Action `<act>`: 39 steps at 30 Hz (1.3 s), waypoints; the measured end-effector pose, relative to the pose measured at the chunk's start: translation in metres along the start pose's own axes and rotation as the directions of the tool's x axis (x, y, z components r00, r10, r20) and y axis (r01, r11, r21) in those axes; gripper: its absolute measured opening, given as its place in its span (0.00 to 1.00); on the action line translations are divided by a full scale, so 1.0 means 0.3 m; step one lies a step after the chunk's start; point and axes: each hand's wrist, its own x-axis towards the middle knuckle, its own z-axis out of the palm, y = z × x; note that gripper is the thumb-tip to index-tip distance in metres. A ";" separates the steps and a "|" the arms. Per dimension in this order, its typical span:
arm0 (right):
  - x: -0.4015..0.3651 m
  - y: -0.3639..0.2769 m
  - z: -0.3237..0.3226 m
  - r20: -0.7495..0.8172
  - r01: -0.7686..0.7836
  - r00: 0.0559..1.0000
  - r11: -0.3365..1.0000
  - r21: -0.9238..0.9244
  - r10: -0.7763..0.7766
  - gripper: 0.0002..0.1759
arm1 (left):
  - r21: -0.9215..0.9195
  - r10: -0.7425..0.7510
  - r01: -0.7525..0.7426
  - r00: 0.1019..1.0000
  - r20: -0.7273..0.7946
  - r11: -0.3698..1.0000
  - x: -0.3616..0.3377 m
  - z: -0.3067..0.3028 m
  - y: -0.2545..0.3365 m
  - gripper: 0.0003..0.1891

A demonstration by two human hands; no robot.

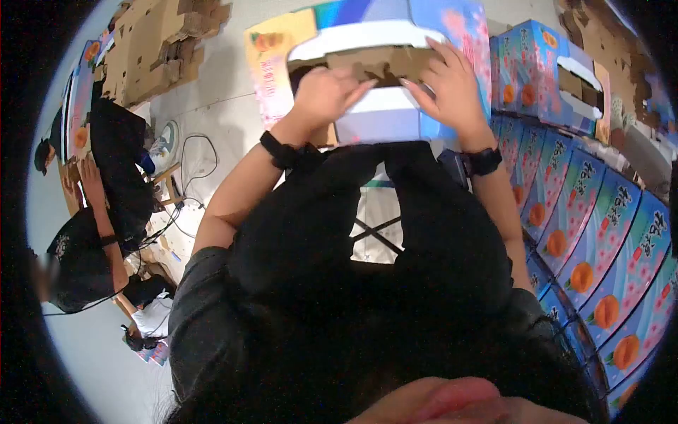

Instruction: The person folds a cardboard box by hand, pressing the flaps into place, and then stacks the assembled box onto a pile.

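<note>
A printed cardboard gift box [378,126], blue, pink and yellow with a fruit picture, lies in front of my body with a long opening in its upper face. Brown cardboard shows inside. At the left end of the opening, my left hand [327,93] has its fingers curled, with the thumb stretched along the white near flap. Across from it, my right hand [450,85] rests over the right end, fingers apart and extended, thumb pointing at the same flap. Both hands touch the box. Dark bands circle both wrists.
Rows of similar printed boxes [572,205] stand on the right, with another open-topped box [544,71] above them. Flattened brown cardboard [152,49] lies at upper left. Cables [201,155] run over the floor. Other people [85,254] sit at left, one touching a printed box.
</note>
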 end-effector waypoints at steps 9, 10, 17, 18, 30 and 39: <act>-0.225 0.048 0.137 0.089 -0.234 0.966 0.967 -0.103 0.243 0.19 | -0.017 -0.019 0.020 0.996 0.090 1.000 -0.016 0.245 -0.013 0.23; -0.219 0.054 0.145 0.091 -0.252 0.961 0.963 -0.098 0.261 0.20 | -0.056 -0.023 0.029 0.993 0.112 0.998 -0.011 0.244 -0.032 0.23; -0.178 0.036 0.177 0.226 -0.186 0.955 0.981 -0.044 0.192 0.24 | -0.211 -0.161 0.177 0.983 0.094 0.961 -0.096 0.249 -0.026 0.23; -0.173 0.013 0.165 0.245 -0.129 0.960 0.991 -0.035 0.134 0.24 | -0.202 -0.179 0.200 0.977 0.119 0.959 -0.097 0.246 -0.021 0.24; -0.197 0.011 0.172 0.411 -0.092 0.901 0.987 -0.132 0.139 0.23 | -0.243 -0.142 0.187 0.971 0.192 0.952 -0.117 0.221 -0.024 0.25; -0.193 0.015 0.170 0.320 -0.153 0.932 0.985 -0.080 0.171 0.24 | -0.107 -0.237 0.344 0.809 0.538 0.933 -0.034 0.242 -0.018 0.31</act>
